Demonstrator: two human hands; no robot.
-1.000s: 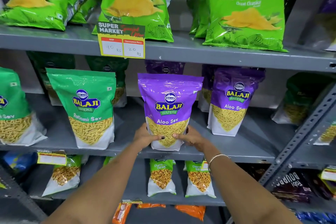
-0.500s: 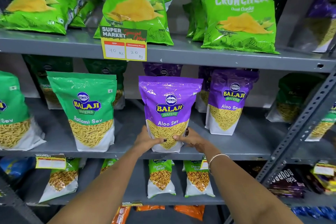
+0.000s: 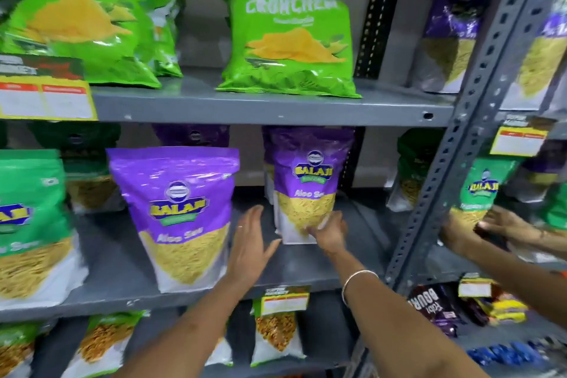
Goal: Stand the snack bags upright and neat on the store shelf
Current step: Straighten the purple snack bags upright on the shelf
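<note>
- Grey middle shelf (image 3: 362,218) carrying purple and green snack bags; view swung rightward versus a second ago, frame blurred.
- Front purple Aloo Sev bag (image 3: 181,218), gripped by both hands a moment earlier, now let go; left standing upright at shelf front, unsupported. Judged done.
- Rear purple Aloo Sev bag (image 3: 306,184) further back and to the right, upright, slightly deeper on shelf; next bag being squared, by the look of it.
- Left hand (image 3: 248,245) open, fingers spread, holding nothing, in the gap between the two purple bags, near the rear bag's left edge but apart.
- Right hand (image 3: 326,232) moved across to rear bag's bottom right corner, fingers curled onto it; grasp looked partial, blur, firmness not clear.
- Another person's hands (image 3: 491,224) on a green bag in the neighbouring bay.
</note>
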